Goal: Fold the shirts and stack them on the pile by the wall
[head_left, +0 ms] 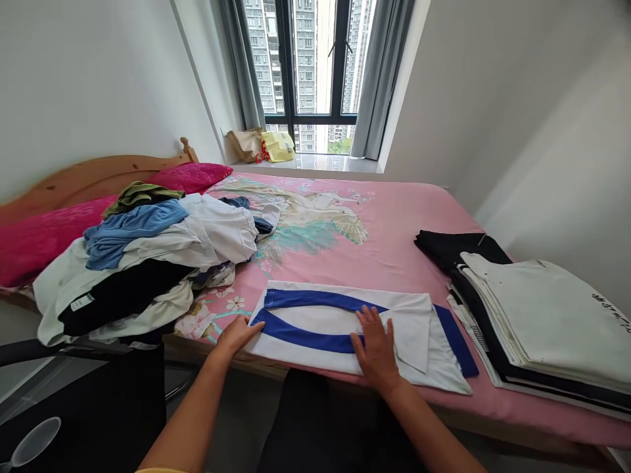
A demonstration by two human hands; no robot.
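A white shirt with blue trim (315,322) lies partly folded, flat near the bed's front edge. Two curved blue bands run along it, and a blue part sticks out at its right end. My left hand (238,336) grips the shirt's left edge, with the thumb on top of the cloth and some fingers hidden. Lying palm down on the right half of the shirt, my right hand (377,348) has its fingers spread over a blue band and the white fabric.
Unfolded clothes (162,249) are heaped at the left by the pink pillows (192,175). Folded clothes (552,315) are stacked at the right. A black chair (98,401) stands at the lower left. Paper bags (246,143) sit on the windowsill beyond the pink bedsheet (394,223).
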